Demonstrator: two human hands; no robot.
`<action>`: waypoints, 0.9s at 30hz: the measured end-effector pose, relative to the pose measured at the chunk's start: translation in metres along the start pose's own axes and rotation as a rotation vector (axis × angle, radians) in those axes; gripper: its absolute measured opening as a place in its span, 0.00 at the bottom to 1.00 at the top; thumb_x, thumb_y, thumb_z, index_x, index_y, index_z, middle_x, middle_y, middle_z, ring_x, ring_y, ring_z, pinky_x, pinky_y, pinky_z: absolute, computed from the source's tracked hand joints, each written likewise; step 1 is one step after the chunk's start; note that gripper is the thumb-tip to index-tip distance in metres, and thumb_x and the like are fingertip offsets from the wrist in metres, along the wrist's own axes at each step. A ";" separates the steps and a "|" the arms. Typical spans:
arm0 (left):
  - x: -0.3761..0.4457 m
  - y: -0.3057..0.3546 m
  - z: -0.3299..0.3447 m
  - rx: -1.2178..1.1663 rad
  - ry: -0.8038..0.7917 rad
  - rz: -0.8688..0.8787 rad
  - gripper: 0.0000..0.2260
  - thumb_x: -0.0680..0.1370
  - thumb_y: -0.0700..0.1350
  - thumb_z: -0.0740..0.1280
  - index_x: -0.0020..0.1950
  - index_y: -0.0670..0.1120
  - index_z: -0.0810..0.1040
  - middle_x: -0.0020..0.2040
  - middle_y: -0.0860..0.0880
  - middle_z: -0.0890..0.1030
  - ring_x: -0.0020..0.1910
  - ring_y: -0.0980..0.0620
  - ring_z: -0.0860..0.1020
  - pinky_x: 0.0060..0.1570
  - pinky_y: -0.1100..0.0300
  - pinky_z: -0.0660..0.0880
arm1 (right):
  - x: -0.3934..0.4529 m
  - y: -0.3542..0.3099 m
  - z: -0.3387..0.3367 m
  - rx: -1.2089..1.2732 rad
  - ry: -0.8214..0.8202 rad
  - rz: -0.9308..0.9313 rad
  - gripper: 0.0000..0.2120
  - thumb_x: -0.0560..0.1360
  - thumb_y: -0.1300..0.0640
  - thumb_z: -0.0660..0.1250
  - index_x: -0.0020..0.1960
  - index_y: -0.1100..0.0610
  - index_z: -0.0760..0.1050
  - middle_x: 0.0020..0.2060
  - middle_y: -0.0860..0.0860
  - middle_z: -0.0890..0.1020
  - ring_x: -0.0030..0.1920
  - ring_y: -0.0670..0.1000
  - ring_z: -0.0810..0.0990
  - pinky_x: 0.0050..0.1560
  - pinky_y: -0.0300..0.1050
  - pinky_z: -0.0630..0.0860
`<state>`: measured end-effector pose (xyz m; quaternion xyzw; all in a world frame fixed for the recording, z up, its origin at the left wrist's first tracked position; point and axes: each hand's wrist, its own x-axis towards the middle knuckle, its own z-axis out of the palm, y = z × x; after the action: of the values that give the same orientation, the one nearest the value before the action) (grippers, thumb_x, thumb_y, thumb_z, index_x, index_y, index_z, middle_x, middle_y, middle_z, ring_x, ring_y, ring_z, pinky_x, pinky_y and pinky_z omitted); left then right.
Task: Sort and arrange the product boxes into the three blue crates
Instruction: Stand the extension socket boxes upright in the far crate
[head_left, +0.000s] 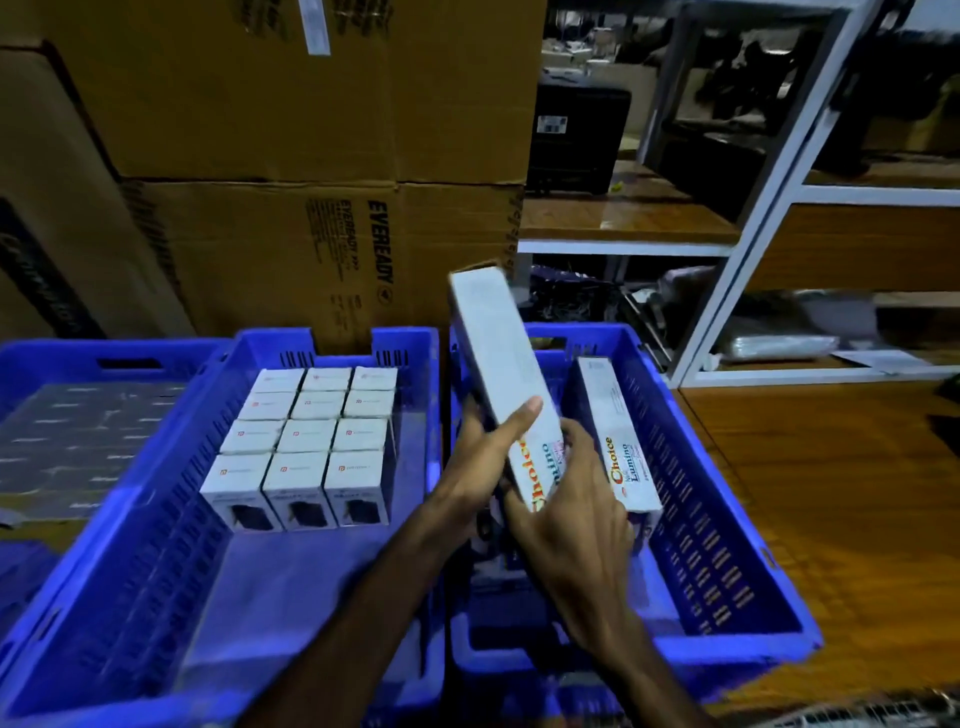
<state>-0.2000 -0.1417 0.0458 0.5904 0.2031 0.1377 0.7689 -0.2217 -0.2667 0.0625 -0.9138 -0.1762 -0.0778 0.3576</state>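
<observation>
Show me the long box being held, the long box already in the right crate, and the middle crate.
held long box (493, 343), head view, on its pale upper face.
resting long box (613, 436), head view, on its top face.
middle crate (156, 519), head view, on its left wall.

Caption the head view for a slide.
Both hands tilt a long white box over the right blue crate, beside another long box.

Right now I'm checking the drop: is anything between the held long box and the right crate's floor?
Nothing visible blocks it. The long white box, gripped by both hands, tilts over the right blue plastic crate; a matching box lies alongside toward the right wall.
</observation>
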 end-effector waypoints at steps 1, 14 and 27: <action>0.001 0.002 0.002 -0.083 0.004 -0.052 0.30 0.72 0.55 0.79 0.69 0.49 0.75 0.57 0.44 0.87 0.52 0.46 0.87 0.49 0.53 0.83 | -0.005 -0.002 0.001 -0.002 0.013 -0.035 0.39 0.70 0.40 0.71 0.76 0.43 0.58 0.71 0.44 0.74 0.63 0.55 0.79 0.53 0.57 0.79; 0.018 0.005 -0.009 -0.194 -0.165 -0.269 0.23 0.69 0.55 0.74 0.57 0.40 0.80 0.44 0.40 0.83 0.40 0.43 0.83 0.50 0.48 0.79 | 0.027 0.093 -0.054 0.201 0.160 -0.241 0.15 0.79 0.44 0.67 0.57 0.54 0.83 0.58 0.47 0.83 0.61 0.48 0.81 0.62 0.53 0.77; 0.073 -0.002 0.044 0.103 -0.173 -0.428 0.11 0.81 0.51 0.67 0.46 0.44 0.82 0.34 0.46 0.85 0.29 0.49 0.83 0.31 0.62 0.78 | 0.085 0.189 -0.071 -0.138 -0.359 0.173 0.17 0.83 0.56 0.63 0.70 0.60 0.67 0.56 0.58 0.82 0.40 0.49 0.80 0.31 0.32 0.70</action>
<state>-0.1146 -0.1467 0.0428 0.5820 0.2637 -0.0904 0.7639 -0.0728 -0.4211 0.0192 -0.9471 -0.1521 0.1055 0.2622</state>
